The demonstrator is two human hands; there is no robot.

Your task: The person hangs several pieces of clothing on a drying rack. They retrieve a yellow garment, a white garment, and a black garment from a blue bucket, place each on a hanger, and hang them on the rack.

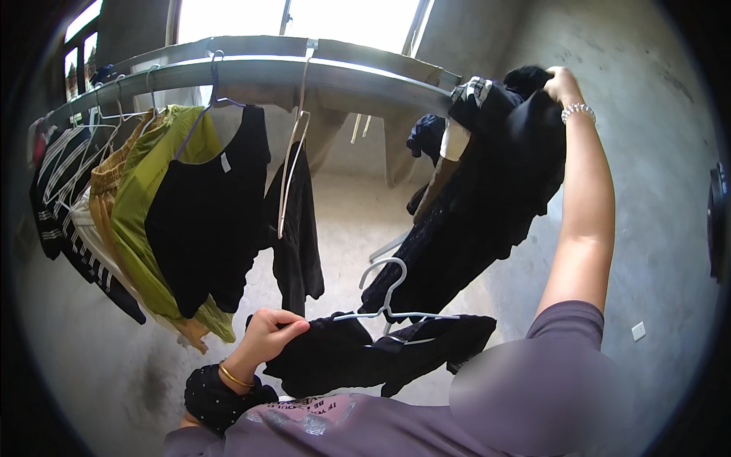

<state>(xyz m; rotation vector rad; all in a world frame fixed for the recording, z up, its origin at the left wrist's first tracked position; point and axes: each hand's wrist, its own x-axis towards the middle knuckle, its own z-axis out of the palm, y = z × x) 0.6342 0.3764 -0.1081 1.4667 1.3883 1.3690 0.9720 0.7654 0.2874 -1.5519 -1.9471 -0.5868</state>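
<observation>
My left hand (pixel 277 337) pinches the shoulder of a black garment (pixel 342 357) low in front of my body. Through its neckline runs a pale clothes hanger (pixel 388 297), whose hook points up and touches no rail. High on the right, my right hand (pixel 562 85) grips a bunched dark garment (pixel 528 83) at the end of the rail. Long black clothes (pixel 468 217) hang below that hand; which of them it holds beyond the bunched part is hidden.
A metal rail (pixel 257 71) crosses the view. From it hang a black sleeveless top (pixel 211 211), a yellow-green garment (pixel 143 211), striped clothes (pixel 65 165) and an empty hanger (pixel 294 171). A window (pixel 240 17) lies behind. A wall socket (pixel 638 331) is on the right wall.
</observation>
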